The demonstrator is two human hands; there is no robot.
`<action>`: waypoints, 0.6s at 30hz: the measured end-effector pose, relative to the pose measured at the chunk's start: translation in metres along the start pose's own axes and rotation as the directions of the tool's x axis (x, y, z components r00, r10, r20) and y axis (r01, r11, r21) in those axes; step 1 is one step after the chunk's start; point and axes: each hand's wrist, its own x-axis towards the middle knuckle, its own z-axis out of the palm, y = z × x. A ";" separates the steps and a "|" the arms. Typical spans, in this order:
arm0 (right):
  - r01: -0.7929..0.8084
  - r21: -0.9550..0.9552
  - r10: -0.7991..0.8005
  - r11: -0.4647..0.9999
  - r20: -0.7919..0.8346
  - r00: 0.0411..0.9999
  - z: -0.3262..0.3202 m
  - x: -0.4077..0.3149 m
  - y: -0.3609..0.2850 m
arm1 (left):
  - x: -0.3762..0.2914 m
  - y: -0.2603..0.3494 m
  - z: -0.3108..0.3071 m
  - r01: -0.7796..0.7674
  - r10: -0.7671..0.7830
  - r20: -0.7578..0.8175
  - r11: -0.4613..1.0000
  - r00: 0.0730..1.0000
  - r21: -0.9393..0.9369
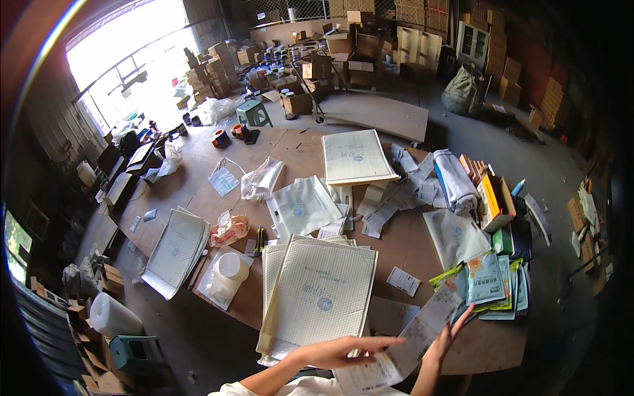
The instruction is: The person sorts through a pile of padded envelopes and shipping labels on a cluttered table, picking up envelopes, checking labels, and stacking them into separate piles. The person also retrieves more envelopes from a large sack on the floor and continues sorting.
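Note:
A folded strip of printed paper labels (430,317) is between my hands at the bottom of the view. My left hand (349,350) lies over its lower part, index finger stretched across the paper and the other fingers bent at its edge. My right hand (441,344) supports the strip from the right side, fingers spread upward. Left of the strip, a stack of padded bubble mailers (327,282) lies near the table's front edge. Teal and green food pouches (485,282) are piled just beyond my right fingertips. A single loose label (403,281) rests between mailers and pouches.
The brown table (302,148) also bears another mailer pile (178,247), a flat mailer stack (357,156), a yellow-black utility knife (259,241), a white roll (232,270), loose slips (386,208) and an open carton (495,200). A green stool (253,113) stands behind.

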 end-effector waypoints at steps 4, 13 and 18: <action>0.084 -0.278 -0.111 0.957 -0.080 0.991 -0.072 0.020 0.117 | -0.006 -0.001 0.012 -0.003 -0.005 0.143 0.998 0.990 0.056; -0.244 0.301 0.180 0.922 0.224 0.958 -0.054 0.003 0.054 | -0.005 -0.015 0.000 -0.042 0.066 -0.138 0.984 0.988 0.176; -0.483 0.554 0.338 0.679 0.348 0.874 -0.015 -0.005 -0.002 | -0.024 -0.013 0.004 0.111 -0.067 -0.168 0.957 0.983 0.269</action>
